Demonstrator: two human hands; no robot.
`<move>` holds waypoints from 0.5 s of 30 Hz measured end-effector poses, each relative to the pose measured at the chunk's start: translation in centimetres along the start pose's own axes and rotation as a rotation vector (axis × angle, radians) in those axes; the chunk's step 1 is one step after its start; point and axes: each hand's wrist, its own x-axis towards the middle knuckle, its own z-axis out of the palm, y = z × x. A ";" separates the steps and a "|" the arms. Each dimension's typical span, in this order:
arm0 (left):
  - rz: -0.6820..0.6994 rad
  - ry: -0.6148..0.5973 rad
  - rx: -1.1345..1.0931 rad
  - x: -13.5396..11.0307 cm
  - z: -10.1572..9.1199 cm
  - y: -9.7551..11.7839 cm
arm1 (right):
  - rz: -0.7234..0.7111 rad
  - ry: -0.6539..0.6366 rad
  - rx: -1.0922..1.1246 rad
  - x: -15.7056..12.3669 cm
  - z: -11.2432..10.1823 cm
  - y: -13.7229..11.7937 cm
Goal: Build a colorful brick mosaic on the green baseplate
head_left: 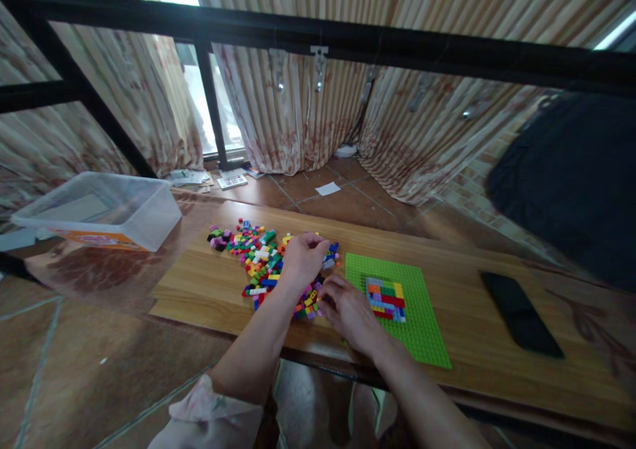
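Observation:
A loose pile of small colored toy bricks (261, 257) lies on the wooden board. Over the pile's right part is my left hand (304, 255), its fingers curled together at the far side; whatever they hold is hidden. My right hand (350, 308) is bent at the pile's near right edge, thumb and fingertips drawn together beside some yellow bricks (311, 297). Anything between those fingertips is too small to make out. Right of it lies a green baseplate (422, 323), bearing a multicolored block of joined bricks (385, 299).
A dark phone (521, 313) rests on the wooden board (199, 290) at the right. At the left stands a clear plastic bin (144, 217). A black metal bar (348, 42) crosses above, before striped curtains (308, 118). Papers (232, 180) lie behind the board.

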 end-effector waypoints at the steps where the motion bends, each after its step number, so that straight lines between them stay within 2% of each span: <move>1: -0.003 -0.003 0.000 0.0 0.0 0.0 | 0.007 0.000 0.014 0.0 0.0 -0.2; 5: -0.003 -0.051 -0.021 0.0 0.1 0.1 | 0.044 0.014 0.111 0.0 -0.5 -0.5; 9: -0.032 -0.114 -0.080 -0.2 0.2 0.5 | 0.144 0.136 0.347 0.0 -2.0 0.4; 11: -0.044 -0.188 -0.140 -0.5 0.4 0.8 | 0.225 0.223 0.537 0.0 -3.1 1.2; 15: -0.032 -0.423 -0.271 -1.5 0.9 1.7 | 0.426 0.369 0.890 -0.1 -4.9 2.6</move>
